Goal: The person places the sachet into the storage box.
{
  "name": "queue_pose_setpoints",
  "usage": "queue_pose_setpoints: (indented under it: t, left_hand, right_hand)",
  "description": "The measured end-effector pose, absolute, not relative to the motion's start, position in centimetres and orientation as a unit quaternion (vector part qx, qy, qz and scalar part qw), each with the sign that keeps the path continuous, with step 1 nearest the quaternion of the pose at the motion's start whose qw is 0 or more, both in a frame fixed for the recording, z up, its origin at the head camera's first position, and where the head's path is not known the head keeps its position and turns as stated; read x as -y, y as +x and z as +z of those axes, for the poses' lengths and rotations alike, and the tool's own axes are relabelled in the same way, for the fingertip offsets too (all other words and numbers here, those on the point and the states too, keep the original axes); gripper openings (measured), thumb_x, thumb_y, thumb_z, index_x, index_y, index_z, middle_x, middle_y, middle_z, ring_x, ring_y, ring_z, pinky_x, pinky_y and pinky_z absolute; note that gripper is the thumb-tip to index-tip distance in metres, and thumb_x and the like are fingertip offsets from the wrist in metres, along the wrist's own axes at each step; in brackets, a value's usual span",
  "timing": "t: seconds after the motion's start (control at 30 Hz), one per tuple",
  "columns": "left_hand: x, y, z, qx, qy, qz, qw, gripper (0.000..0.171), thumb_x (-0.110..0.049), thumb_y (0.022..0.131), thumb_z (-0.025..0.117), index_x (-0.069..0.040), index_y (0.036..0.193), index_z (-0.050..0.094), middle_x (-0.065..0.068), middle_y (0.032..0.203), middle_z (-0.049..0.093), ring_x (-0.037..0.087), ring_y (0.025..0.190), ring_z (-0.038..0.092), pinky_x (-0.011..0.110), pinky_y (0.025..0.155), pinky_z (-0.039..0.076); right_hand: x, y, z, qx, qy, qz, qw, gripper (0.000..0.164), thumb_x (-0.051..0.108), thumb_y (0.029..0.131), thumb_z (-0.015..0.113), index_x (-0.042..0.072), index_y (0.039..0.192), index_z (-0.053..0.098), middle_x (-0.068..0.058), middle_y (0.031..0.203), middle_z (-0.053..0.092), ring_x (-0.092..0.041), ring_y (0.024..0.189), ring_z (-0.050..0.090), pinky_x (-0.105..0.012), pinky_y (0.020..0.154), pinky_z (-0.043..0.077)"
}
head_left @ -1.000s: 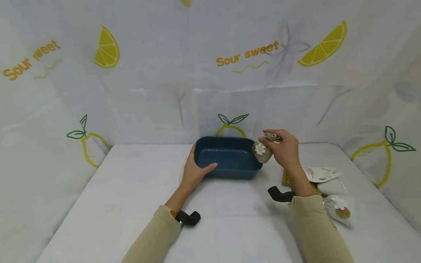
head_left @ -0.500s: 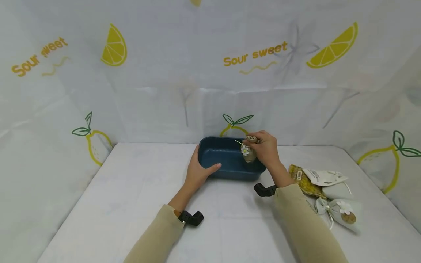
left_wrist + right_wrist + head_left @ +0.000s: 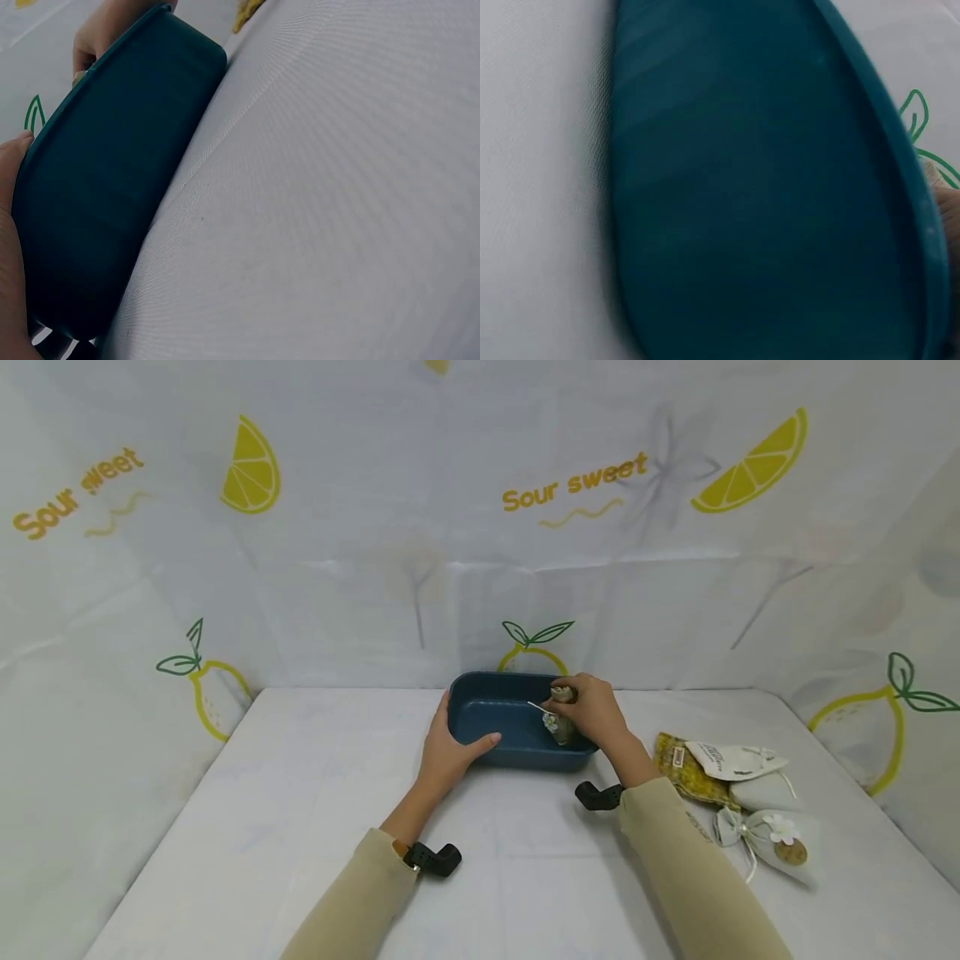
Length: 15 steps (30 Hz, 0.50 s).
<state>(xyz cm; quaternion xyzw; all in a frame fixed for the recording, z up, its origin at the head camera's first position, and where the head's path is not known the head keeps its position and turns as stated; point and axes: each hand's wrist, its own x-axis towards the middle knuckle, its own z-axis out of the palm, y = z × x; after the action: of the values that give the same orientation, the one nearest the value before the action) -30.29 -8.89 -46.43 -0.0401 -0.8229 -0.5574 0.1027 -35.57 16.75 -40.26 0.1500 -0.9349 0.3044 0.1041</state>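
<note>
My left hand [image 3: 446,755] grips one blue tub [image 3: 525,759] near the bench [image 3: 330,785]'s far edge; my right hand [image 3: 592,707] pinches one beige pouch [image 3: 560,732] inside. One yellow pouch [image 3: 688,778] lies toward the right edge.

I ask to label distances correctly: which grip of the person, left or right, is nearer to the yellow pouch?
Right. The right-hand grip is at the right end of the blue tray, left of the yellow pouch; the left-hand grip holds the tray's left end, farther away.
</note>
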Motion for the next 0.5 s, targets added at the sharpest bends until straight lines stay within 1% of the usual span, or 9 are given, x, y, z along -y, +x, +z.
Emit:
queue_pose_setpoints:
  t: [0.07, 0.17, 0.27, 0.4, 0.5]
  left_hand:
    - [8.8, -30.3, -46.5, 0.823, -0.04, -0.558, 0.103, 0.117, -0.057, 0.076, 0.082, -0.018, 0.164, 0.015, 0.007, 0.169, 0.023, 0.031, 0.157, 0.023, 0.06, 0.123, 0.025]
    - [8.7, -30.2, -46.3, 0.822, -0.041, -0.559, 0.103, 0.117, -0.057, 0.076, 0.082, -0.018, 0.164, 0.015, 0.007, 0.169, 0.022, 0.032, 0.157, 0.022, 0.06, 0.123, 0.025]
    - [8.7, -30.1, -46.2, 0.821, -0.042, -0.56, 0.1, 0.116, -0.055, 0.078, 0.082, -0.018, 0.164, 0.015, 0.007, 0.17, 0.022, 0.031, 0.157, 0.022, 0.06, 0.124, 0.025]
    - [8.7, -30.0, -46.1, 0.823, -0.036, -0.559, 0.094, 0.114, -0.051, 0.079, 0.083, -0.017, 0.164, 0.014, 0.006, 0.17, 0.021, 0.03, 0.157, 0.021, 0.059, 0.124, 0.024]
    - [8.7, -29.9, -46.0, 0.823, -0.033, -0.559, 0.093, 0.114, -0.051, 0.079, 0.083, -0.017, 0.164, 0.014, 0.006, 0.17, 0.021, 0.03, 0.157, 0.021, 0.058, 0.125, 0.023]
  right_hand:
    - [-17.1, -35.1, -39.9, 0.936, 0.149, 0.303, 0.098, 0.053, 0.032, 0.09, 0.078, 0.004, 0.133, 0.066, -0.022, 0.128, 0.065, -0.037, 0.11, 0.066, -0.051, 0.089, 0.057]
    - [-17.9, -34.3, -39.0, 0.934, 0.154, 0.306, 0.106, 0.061, 0.035, 0.089, 0.079, 0.005, 0.138, 0.061, -0.021, 0.132, 0.062, -0.038, 0.115, 0.064, -0.052, 0.092, 0.056]
    - [-19.1, -33.3, -37.8, 0.929, 0.164, 0.306, 0.126, 0.065, 0.034, 0.087, 0.08, 0.005, 0.14, 0.059, -0.021, 0.133, 0.062, -0.039, 0.119, 0.062, -0.054, 0.098, 0.054]
    - [-20.9, -31.8, -36.5, 0.931, 0.161, 0.296, 0.141, 0.067, 0.036, 0.087, 0.08, 0.006, 0.142, 0.057, -0.021, 0.135, 0.06, -0.039, 0.122, 0.059, -0.055, 0.101, 0.052]
    - [-22.5, -30.6, -35.6, 0.936, 0.143, 0.285, 0.151, 0.069, 0.04, 0.088, 0.079, 0.007, 0.143, 0.056, -0.02, 0.137, 0.059, -0.041, 0.121, 0.058, -0.057, 0.1, 0.051]
